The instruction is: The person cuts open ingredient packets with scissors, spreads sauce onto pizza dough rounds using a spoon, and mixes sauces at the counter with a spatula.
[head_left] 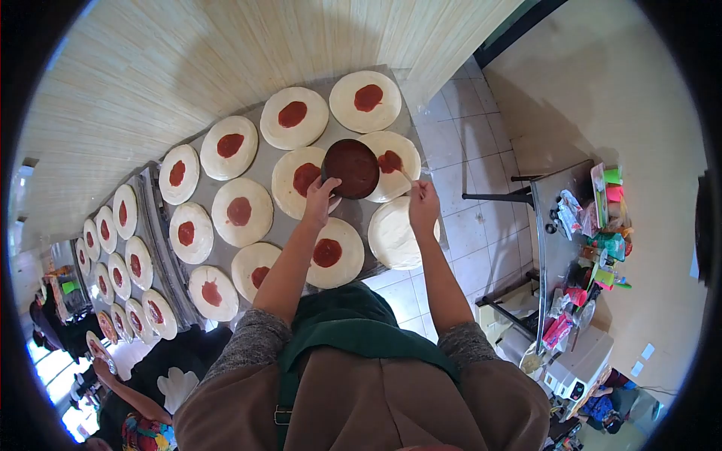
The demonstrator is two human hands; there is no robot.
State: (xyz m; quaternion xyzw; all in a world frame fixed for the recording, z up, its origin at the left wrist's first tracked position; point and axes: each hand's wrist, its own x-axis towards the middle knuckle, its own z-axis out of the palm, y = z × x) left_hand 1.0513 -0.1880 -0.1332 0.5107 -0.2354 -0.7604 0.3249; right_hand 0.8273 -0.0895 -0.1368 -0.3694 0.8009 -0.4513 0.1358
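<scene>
My left hand (322,201) grips the rim of a dark round bowl (351,170) of red sauce, held above the table. In my right hand (424,204) is the handle of a spoon (407,177); its tip is at the red sauce (390,161) on a round flat dough base (406,149), beside the bowl. Below that lies a plain dough base (394,237) without sauce, close to my right wrist. Partly under the bowl is another sauced base (284,180). The spoon's head is hard to make out against the sauce.
Several sauced dough bases (228,147) cover the grey table (259,161), and more (136,259) lie on a second table at left. A co-worker's hand (103,370) holds a round base there. At right, a side table (560,229) carries packets and cups.
</scene>
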